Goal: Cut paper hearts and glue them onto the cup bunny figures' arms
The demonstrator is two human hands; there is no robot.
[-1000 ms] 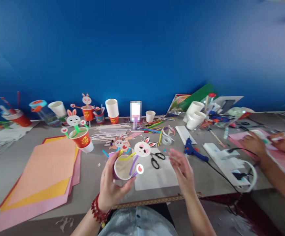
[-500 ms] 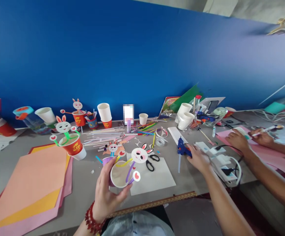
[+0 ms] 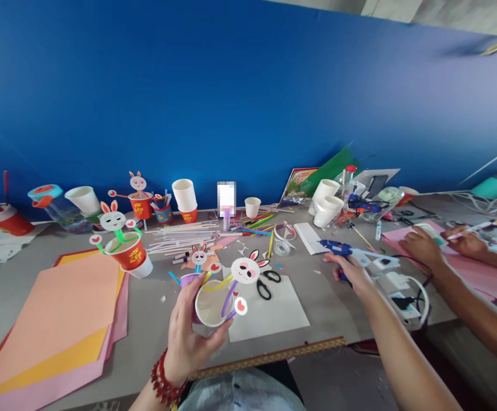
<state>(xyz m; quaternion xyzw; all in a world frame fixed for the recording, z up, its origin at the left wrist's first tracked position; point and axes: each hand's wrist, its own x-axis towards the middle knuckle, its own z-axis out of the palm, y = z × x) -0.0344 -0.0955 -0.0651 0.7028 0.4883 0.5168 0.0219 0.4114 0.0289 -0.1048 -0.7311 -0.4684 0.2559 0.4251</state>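
My left hand (image 3: 194, 322) is wrapped round a paper cup (image 3: 214, 305), its mouth tilted toward me. A paper rabbit face (image 3: 245, 270) and heart discs, one of them a round heart disc (image 3: 241, 306), stand out from the cup on yellow and purple pipe-cleaner-like strips. My right hand (image 3: 348, 271) grips a blue hot glue gun (image 3: 338, 249) by its handle, lifted over the table, a clear glue stick poking out of its back to the right. Black-handled scissors (image 3: 265, 288) lie on a white sheet (image 3: 269, 319) between my hands.
Coloured paper (image 3: 55, 319) is stacked at left, beside a red rabbit cup (image 3: 125, 251). A power strip (image 3: 396, 285) with cords lies right of the glue gun. At far right, another person's hands (image 3: 421, 246) hold a pen over pink paper. Straws (image 3: 184, 237) lie at the back.
My right hand has picked the glue gun up off the table and turned it, its glue stick now pointing right. My left hand keeps hold of the cup.
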